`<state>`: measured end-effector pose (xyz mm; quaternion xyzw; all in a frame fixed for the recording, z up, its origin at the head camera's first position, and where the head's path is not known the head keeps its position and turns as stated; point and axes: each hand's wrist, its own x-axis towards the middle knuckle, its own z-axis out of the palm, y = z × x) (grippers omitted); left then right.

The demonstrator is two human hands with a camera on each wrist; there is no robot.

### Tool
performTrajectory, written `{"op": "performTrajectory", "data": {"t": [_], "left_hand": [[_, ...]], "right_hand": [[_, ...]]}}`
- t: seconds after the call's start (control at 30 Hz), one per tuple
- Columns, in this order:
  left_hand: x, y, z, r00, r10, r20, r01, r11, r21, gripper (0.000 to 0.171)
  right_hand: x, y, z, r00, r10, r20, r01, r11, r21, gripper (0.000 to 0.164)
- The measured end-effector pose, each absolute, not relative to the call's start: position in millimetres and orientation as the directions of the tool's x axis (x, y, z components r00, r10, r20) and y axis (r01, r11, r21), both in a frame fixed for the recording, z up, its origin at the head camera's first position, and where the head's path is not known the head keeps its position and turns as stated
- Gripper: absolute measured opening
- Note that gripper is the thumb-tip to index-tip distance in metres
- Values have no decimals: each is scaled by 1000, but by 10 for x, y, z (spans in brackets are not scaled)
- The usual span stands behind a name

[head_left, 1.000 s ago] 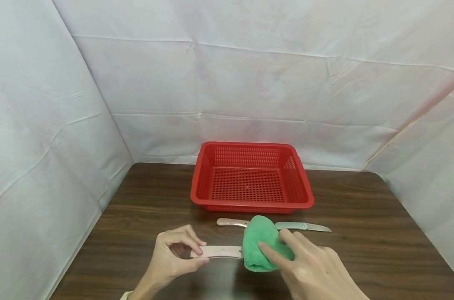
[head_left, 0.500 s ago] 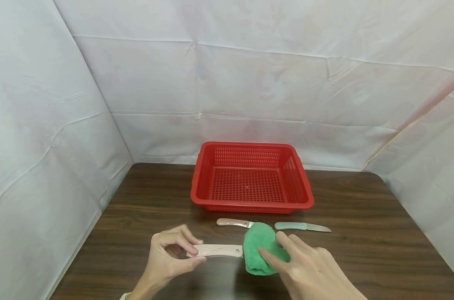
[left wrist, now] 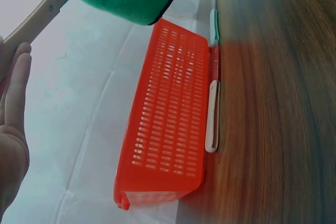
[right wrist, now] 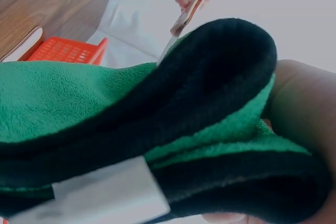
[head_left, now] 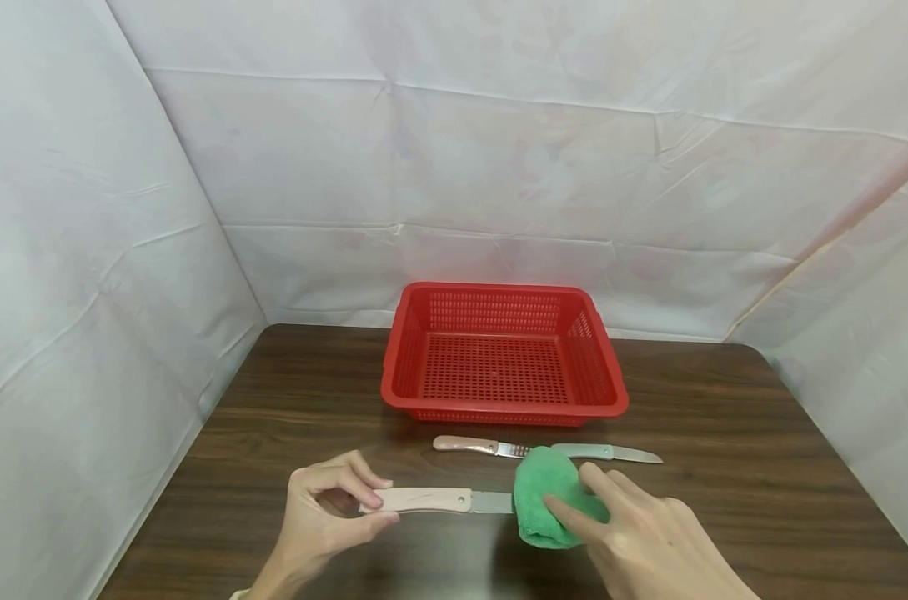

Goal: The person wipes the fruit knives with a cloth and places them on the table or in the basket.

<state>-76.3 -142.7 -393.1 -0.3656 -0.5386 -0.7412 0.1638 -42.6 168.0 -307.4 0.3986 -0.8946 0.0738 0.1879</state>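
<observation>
My left hand [head_left: 322,512] pinches the end of a folding knife's pale pink handle [head_left: 423,499], and the knife is held level above the table. Part of its blade [head_left: 491,502] shows bare; the tip is hidden in a folded green cloth [head_left: 551,500]. With fingers and thumb my right hand [head_left: 637,533] grips that cloth around the blade. In the right wrist view the cloth's dark edging [right wrist: 220,56] and a white label [right wrist: 105,195] fill much of the picture. Behind the hands lie a pink-handled knife [head_left: 464,444] and a mint-handled knife [head_left: 592,452], the cloth partly in front of them.
A red perforated basket [head_left: 499,414] stands at the back of the dark wooden table [head_left: 311,392], just behind the two lying knives. White sheeting [head_left: 499,167] hangs behind the table and along both sides.
The cloth and my right hand have moved right along the blade, baring its part near the handle. My left hand has drawn the knife slightly left.
</observation>
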Motion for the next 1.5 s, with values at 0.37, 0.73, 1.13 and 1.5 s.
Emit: {"op": "performTrajectory", "data": {"t": [0.37, 0.73, 1.13, 1.5], "left_hand": [[-763, -1460, -3940, -698, 173, 695, 604, -379, 701, 39], [-730, -1451, -3991, -777, 199, 597, 479, -428, 766, 30], [-738, -1494, -4032, -806, 341, 484, 308, -457, 834, 32], [-775, -1468, -4059, -812, 304, 498, 387, -359, 849, 32]], "right_hand": [[-408, 1764, -3086, -617, -633, 468, -698, 714, 45, 41], [-408, 1789, -3092, -608, -619, 496, -695, 718, 45, 55], [-414, 1834, -3054, -639, -603, 478, -677, 735, 22, 56], [-428, 1790, -2956, -649, -584, 486, -656, 754, 31, 55]]}}
